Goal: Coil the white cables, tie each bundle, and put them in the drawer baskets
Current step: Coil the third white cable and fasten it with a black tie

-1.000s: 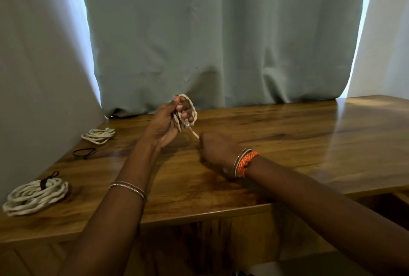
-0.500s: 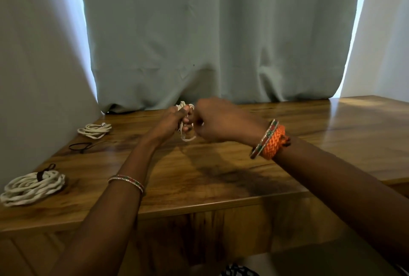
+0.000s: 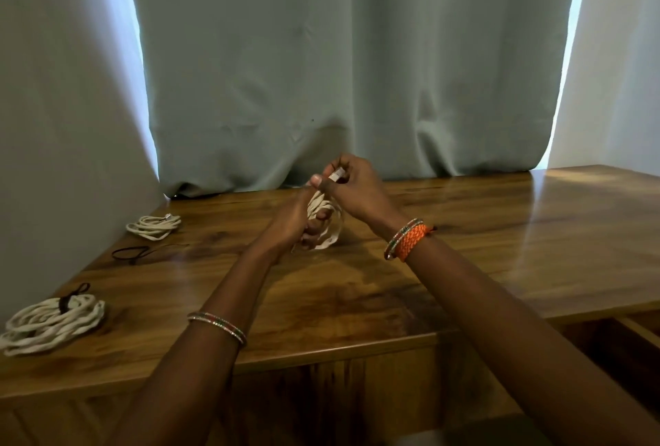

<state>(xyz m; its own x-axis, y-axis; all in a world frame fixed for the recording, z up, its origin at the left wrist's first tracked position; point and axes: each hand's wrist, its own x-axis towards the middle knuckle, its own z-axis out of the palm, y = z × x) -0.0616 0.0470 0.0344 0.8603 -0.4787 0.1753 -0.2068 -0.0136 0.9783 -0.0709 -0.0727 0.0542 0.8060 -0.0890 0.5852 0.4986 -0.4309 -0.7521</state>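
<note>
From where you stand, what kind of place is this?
Probably a room in a home: a polished wooden desk stands against a window hung with a grey-green curtain, and coiled white cables lie on it.

head-worn view, facing down (close) over table (image 3: 464, 249)
</note>
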